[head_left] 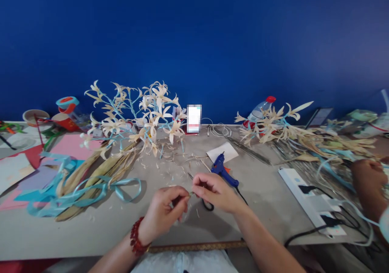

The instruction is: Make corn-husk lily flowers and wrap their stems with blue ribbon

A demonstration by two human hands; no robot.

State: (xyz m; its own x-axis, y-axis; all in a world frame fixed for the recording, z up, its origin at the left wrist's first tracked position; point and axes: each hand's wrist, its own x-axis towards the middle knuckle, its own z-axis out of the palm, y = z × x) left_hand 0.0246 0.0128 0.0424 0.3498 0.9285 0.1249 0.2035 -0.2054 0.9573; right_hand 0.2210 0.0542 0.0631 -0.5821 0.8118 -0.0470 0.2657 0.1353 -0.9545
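My left hand (166, 208), with a red bead bracelet (139, 236) at the wrist, is closed with thumb and fingers pinched. My right hand (215, 191) is pinched too, its fingertips meeting the left ones over the table. A tiny pale greenish piece (190, 194) shows between the fingertips, too small to name. Beneath the right hand lies a tool, perhaps scissors, with a black loop handle (208, 206); the hand partly hides it. Just beyond that hand a blue glue gun (224, 170) rests by a white card (232, 153).
Husk-like flowers on blue stems (152, 115) stand at back left. Dried husks (94, 192) and blue ribbon (127, 190) lie left. On the right are a power strip (291, 188), cables, more flowers (270, 123), a bottle (261, 110) and another person's hand (367, 183). A phone (193, 119) stands at the back.
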